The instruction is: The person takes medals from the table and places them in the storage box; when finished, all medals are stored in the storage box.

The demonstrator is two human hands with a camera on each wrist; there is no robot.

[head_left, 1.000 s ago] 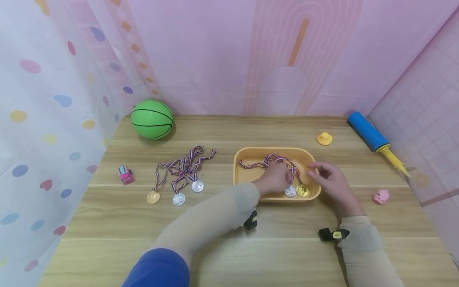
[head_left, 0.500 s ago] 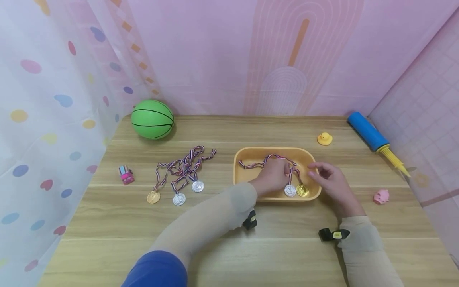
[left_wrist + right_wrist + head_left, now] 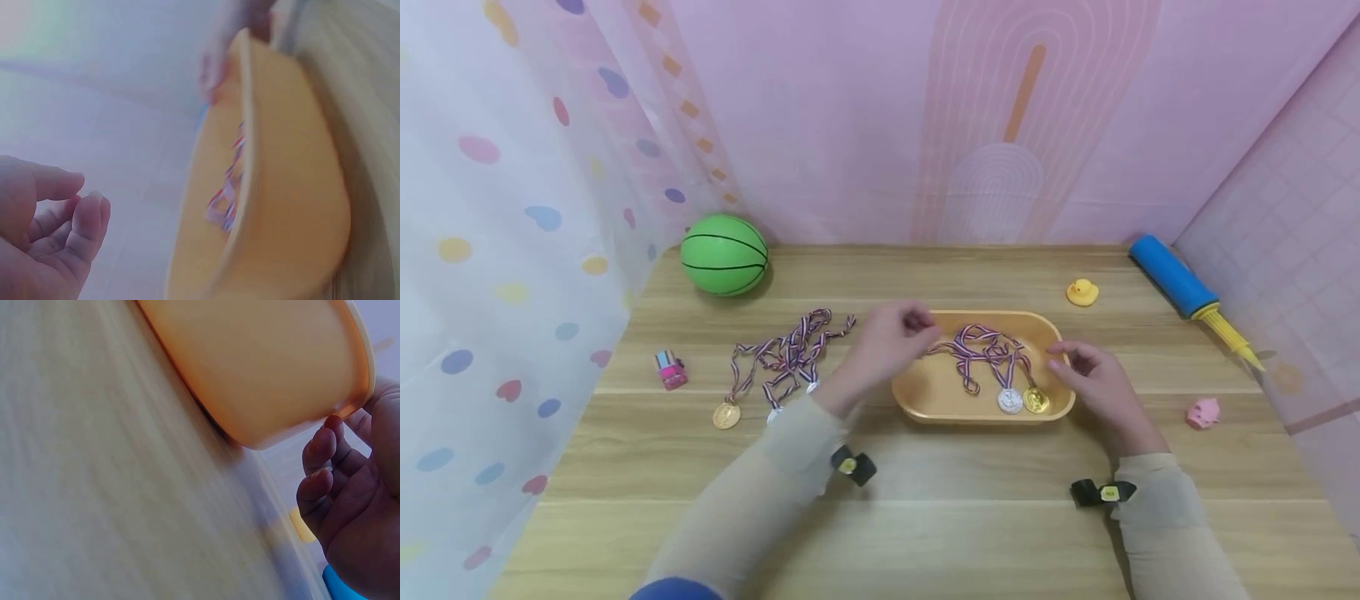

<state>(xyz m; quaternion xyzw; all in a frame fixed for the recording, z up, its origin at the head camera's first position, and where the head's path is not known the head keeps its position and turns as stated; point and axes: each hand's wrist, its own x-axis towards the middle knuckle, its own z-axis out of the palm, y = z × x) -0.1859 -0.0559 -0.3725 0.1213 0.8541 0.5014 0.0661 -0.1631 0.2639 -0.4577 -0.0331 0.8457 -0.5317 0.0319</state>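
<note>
Orange tub [image 3: 928, 390] sits btwn the hands on wood table [image 3: 955, 533], L end just below L hand, R end at R hand; inside, nearer R hand, silver medal [image 3: 1010, 401] & gold medal [image 3: 1036, 400] lie side by side, can't tell if touching; striped ribbons [image 3: 973, 356] tangle across tub floor, some reaching twd L hand; L hand [image 3: 880, 342] is over tub's L end, fingers loosely bent, narrow gap btwn thumb & finger, nothing held, apart from tub in L wrist view; R hand [image 3: 1101, 383] grips tub's R rim, tips over the edge, other fingers curled outside.

Left of L hand, a 2nd ribbon tangle [image 3: 790, 350] lies on table w/ a bronze-gold medal [image 3: 726, 415] & two silver ones partly hidden by L forearm [image 3: 752, 492]; further left, small pink toy [image 3: 671, 370]; beyond tangle, far side & left of L hand, green ball [image 3: 725, 255].

Beyond R hand, yellow duck [image 3: 1082, 292]; right of R hand, pink pig [image 3: 1202, 412], and farther off, blue pump [image 3: 1176, 279] w/ yellow nozzle pointing back twd near side; black wrist cams below each hand, L one [image 3: 853, 466], R one [image 3: 1103, 492].
</note>
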